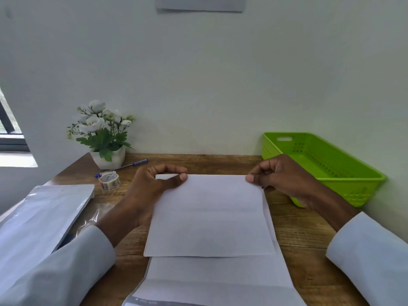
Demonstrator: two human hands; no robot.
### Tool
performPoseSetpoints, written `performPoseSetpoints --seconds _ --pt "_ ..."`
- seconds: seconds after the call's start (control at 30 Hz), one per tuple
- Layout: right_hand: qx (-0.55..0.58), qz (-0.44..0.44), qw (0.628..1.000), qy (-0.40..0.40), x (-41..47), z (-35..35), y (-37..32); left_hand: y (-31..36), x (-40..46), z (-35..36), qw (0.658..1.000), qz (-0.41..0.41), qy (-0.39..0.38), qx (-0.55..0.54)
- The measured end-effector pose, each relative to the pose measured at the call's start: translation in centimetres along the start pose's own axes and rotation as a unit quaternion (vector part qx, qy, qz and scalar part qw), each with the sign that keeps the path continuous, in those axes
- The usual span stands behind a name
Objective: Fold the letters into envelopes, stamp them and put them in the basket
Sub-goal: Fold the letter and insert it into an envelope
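A white letter sheet point(209, 217) is held above the middle of the wooden table. My left hand point(154, 184) pinches its far left corner and my right hand point(280, 177) pinches its far right corner. Under it lie more white sheets point(220, 277), stretching toward the near edge. A green plastic basket point(344, 173) stands at the right against the wall, with nothing seen inside. A roll of patterned stamp tape point(109, 181) sits at the left. A white envelope pack point(42, 217) in clear wrap lies at the far left.
A blue pen point(125, 167) lies behind the tape roll. A white pot of artificial flowers point(103, 138) stands at the back left corner. A clear plastic wrapper point(97, 215) lies beside the envelope pack. The wall is close behind the table.
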State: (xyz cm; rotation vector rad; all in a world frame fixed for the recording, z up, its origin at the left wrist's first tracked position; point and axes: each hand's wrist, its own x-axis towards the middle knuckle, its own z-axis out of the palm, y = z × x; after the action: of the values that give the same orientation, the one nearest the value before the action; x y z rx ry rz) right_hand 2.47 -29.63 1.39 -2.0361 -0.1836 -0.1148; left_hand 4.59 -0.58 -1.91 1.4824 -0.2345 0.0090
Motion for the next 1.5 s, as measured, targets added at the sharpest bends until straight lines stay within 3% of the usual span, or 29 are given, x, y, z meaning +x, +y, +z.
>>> performPoseSetpoints --seconds 0.1,0.27,0.33,0.53,0.73,0.87,1.03,1.17,1.27,1.4,1.5 --pt "0.058 0.029 0.998 0.013 -0.2 0.3 0.5 0.0 0.1 -0.6 1.0 -0.005 0.011 -0.011" --pt "0.2 0.098 0.972 -0.08 -1.1 2.7 1.4 -0.2 0.4 -1.0 0.997 -0.015 0.032 -0.074" --pt "0.248 0.106 0.961 -0.067 -1.0 3.2 1.5 -0.2 0.6 -1.2 0.995 -0.029 0.029 -0.094" --pt "0.328 0.097 0.939 0.014 -0.3 3.2 1.9 -0.7 -0.1 -1.1 0.985 -0.101 -0.091 -0.101" --pt "0.403 0.093 0.91 -0.017 0.2 2.2 1.8 -0.5 0.4 -1.1 0.994 -0.05 -0.032 -0.097" --pt "0.432 0.087 0.897 -0.043 0.4 1.4 1.4 -0.4 0.6 -1.4 0.992 -0.058 -0.027 -0.105" --pt "0.423 0.055 0.904 -0.036 0.4 0.7 1.1 -0.1 0.8 -1.5 0.979 -0.065 -0.02 -0.193" --pt "0.335 0.063 0.94 -0.008 0.3 1.1 1.2 -0.1 0.9 -1.7 0.98 -0.042 -0.021 -0.193" --pt "0.275 0.065 0.959 0.02 0.1 1.6 1.0 -0.2 0.8 -1.5 0.996 -0.036 0.013 -0.076" --pt "0.172 0.014 0.984 0.043 -0.1 2.3 1.0 -0.5 0.2 -0.9 0.996 -0.012 -0.01 0.084" --pt "0.007 -0.039 0.997 0.06 -0.3 3.0 1.1 -0.2 -0.2 -0.4 0.992 0.003 -0.021 0.124"
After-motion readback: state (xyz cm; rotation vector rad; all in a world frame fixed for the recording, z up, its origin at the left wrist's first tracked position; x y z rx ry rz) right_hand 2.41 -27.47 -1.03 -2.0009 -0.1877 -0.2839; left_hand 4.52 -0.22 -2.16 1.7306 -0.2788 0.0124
